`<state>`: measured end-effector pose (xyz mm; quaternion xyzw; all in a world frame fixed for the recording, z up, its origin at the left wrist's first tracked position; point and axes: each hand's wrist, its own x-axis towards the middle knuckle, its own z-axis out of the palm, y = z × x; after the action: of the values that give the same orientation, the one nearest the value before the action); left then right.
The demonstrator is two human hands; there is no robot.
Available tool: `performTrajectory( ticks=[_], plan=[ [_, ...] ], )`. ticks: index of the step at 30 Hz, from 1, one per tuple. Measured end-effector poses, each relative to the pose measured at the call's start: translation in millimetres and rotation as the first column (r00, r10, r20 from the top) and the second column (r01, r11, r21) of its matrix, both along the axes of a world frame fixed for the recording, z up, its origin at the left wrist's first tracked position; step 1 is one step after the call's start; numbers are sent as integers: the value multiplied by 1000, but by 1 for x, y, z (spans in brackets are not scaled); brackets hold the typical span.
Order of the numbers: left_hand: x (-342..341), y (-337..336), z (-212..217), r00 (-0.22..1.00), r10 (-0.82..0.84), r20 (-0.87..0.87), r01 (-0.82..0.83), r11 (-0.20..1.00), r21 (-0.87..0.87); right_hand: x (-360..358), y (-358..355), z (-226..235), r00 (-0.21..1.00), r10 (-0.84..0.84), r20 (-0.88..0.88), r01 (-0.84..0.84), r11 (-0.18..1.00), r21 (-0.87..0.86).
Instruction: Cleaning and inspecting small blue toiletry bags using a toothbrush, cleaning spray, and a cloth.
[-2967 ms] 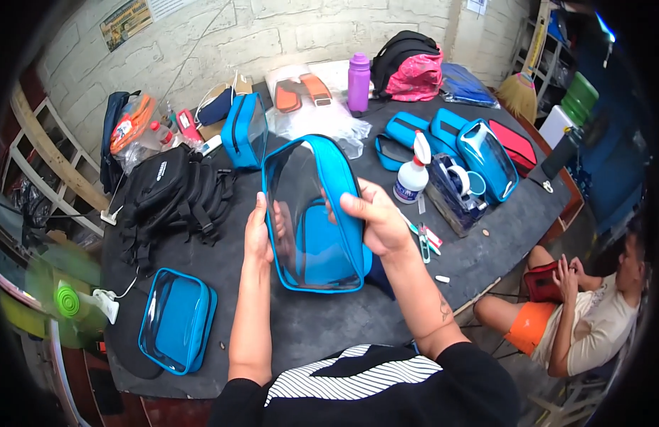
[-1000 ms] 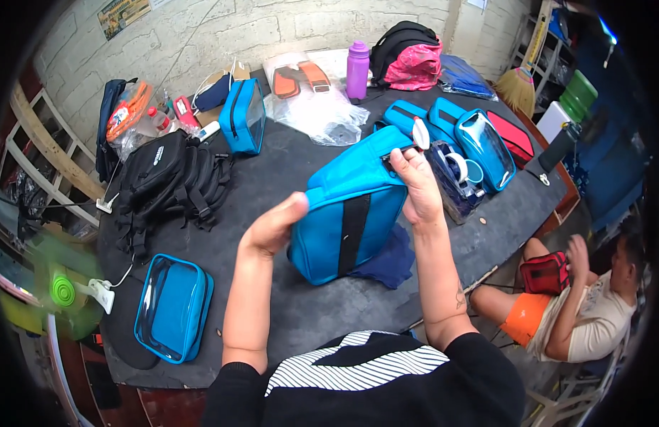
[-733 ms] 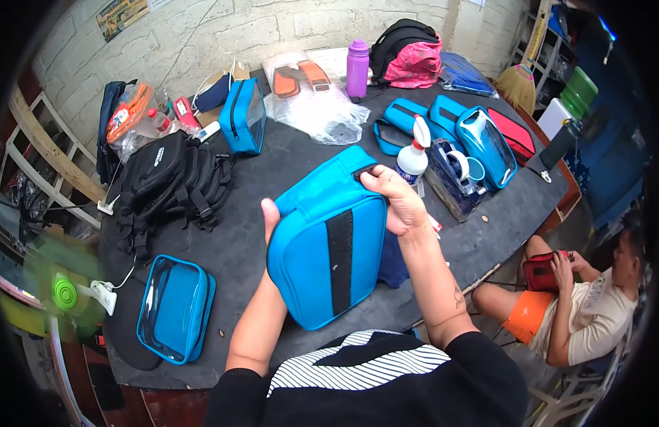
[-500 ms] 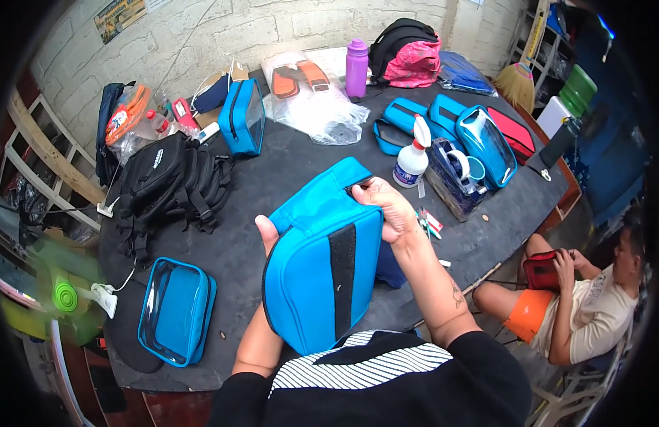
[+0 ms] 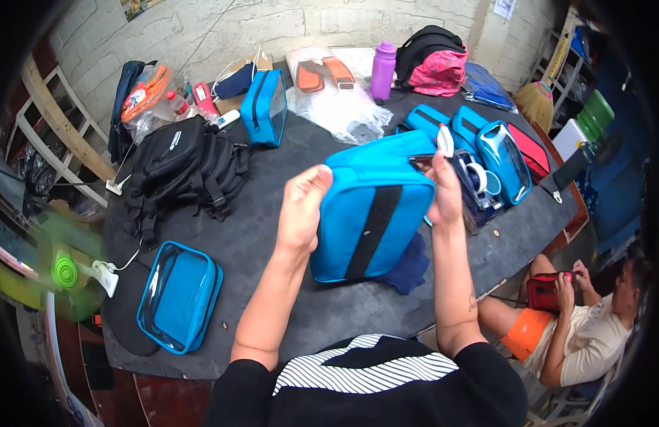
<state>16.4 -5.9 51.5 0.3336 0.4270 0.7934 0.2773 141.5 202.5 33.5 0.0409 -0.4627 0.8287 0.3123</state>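
A blue zippered pouch (image 5: pixel 344 229) with a black strip across its face is held up over the table between both of my hands. My left hand (image 5: pixel 302 206) grips its left edge, thumb on the near side. At the upper right corner, my right hand (image 5: pixel 447 191) is closed on the pouch's edge, beside a dark gap in the top; some fingertips are hidden. Beneath the pouch lies a dark navy cloth (image 5: pixel 406 270). Behind my right hand, only the white nozzle (image 5: pixel 445 142) of a spray bottle shows.
A clear-fronted blue pouch (image 5: pixel 178 295) lies left on the dark table (image 5: pixel 272 167), near a black backpack (image 5: pixel 180 160). Another blue pouch (image 5: pixel 264 110) and a purple bottle (image 5: pixel 383 71) stand farther back. Blue cases (image 5: pixel 506 160) lie right. A seated co-worker (image 5: pixel 589 320) handles a red pouch.
The pouch has been raised away from my body and shifted right, now covering most of the spray bottle. My left hand has come round to its left edge. The whole view has shifted slightly.
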Motion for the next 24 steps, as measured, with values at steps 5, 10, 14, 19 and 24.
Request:
performTrajectory(
  ticks=[5,10,14,19,24],
  plan=[
    [-65,11,-24,891,29,453,-12,999,-41,16,-37,-40,961,241,134,-195,938,-288],
    [-139,8,-87,739,-227,634,262,964,40,22,-81,-12,955,179,236,-140,975,-170],
    [-120,19,-109,732,-198,652,208,976,63,11,-76,-8,976,41,212,-33,999,-39],
    [-90,5,-113,595,-559,577,371,829,419,1,-75,6,954,-221,204,195,971,140],
    [-32,-18,-76,710,-506,491,359,859,366,-21,-22,-15,989,-95,114,113,979,-170]
  ],
)
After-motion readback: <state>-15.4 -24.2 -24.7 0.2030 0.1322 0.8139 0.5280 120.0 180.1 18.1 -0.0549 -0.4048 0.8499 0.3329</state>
